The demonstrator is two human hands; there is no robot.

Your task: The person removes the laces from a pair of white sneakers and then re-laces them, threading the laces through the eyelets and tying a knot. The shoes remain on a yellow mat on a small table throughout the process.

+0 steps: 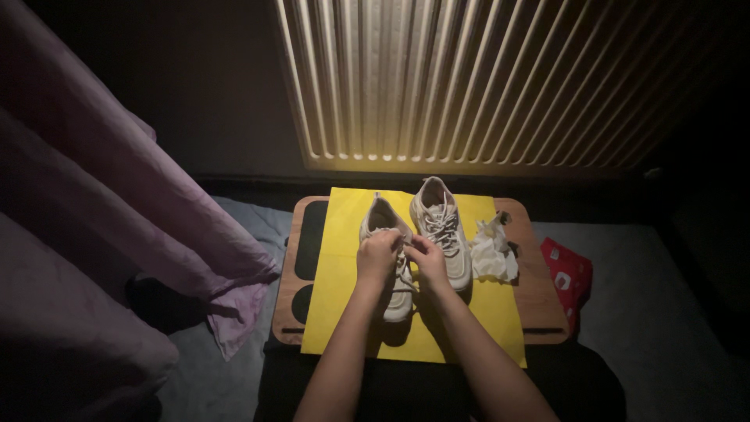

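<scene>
Both my left hand (378, 256) and right hand (429, 262) pinch the laces of the left sneaker (388, 266) on the yellow sheet (337, 266); dim light risks a mis-threaded eyelet.

Two off-white sneakers, the left sneaker (387, 234) and the right sneaker (439, 219), carry laces of the same pale tone (the dim light turns them slightly cream). Under them lies a bright yellow sheet (348, 266), plain and without any pattern. The desk (539, 297) is warm brown wood with dark, near-black rounded recesses along its left side. Beside the shoes a crumpled cloth (492, 254) is white. To the right, a red packet (569, 275) bears small white marks. The radiator (469, 78) is pale with vertical ribs, lit yellowish at the bottom. The curtain (117, 203) is dusty mauve. The floor covering (641, 312) is grey.
</scene>
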